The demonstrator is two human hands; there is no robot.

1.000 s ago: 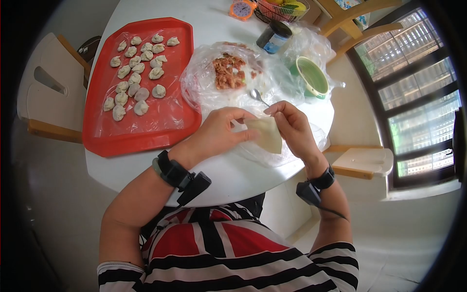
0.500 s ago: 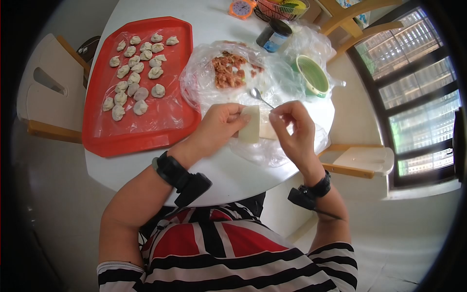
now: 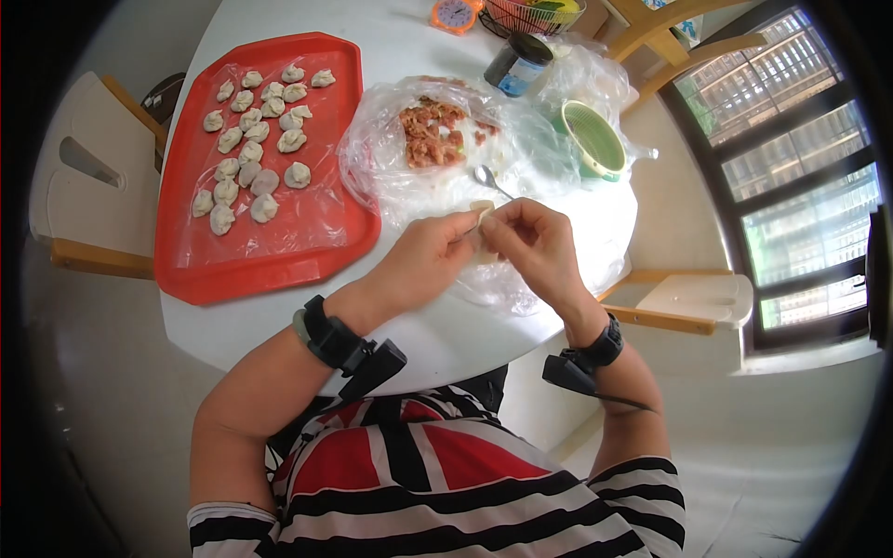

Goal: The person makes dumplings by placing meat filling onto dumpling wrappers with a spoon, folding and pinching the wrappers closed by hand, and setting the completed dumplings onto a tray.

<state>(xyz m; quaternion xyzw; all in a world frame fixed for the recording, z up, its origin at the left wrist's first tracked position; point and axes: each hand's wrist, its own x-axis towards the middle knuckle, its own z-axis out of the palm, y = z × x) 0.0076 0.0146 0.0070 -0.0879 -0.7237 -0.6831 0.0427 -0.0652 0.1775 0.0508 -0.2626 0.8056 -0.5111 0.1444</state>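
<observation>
Near the table's front edge, a pale dough wrapper (image 3: 483,244) is pinched between my two hands, mostly hidden by the fingers. My left hand (image 3: 426,258) grips it from the left. From the right, my right hand (image 3: 537,246) holds it with thumb and fingertips. Just beyond them a metal spoon (image 3: 486,179) lies on clear plastic beside the minced meat filling (image 3: 432,133). Several folded dumplings (image 3: 264,207) rest on the plastic-lined red tray (image 3: 361,216) at the left.
A dark jar (image 3: 518,64) and a green basket (image 3: 593,139) stand at the right of the white table (image 3: 409,344). At the far edge are an orange clock (image 3: 455,14) and a wire fruit basket (image 3: 531,19). Chairs stand at both sides.
The wrapper, lifted and folded half a second ago, is now gathered small between my fingers. My right hand has moved left to meet my left hand. The view has shifted slightly.
</observation>
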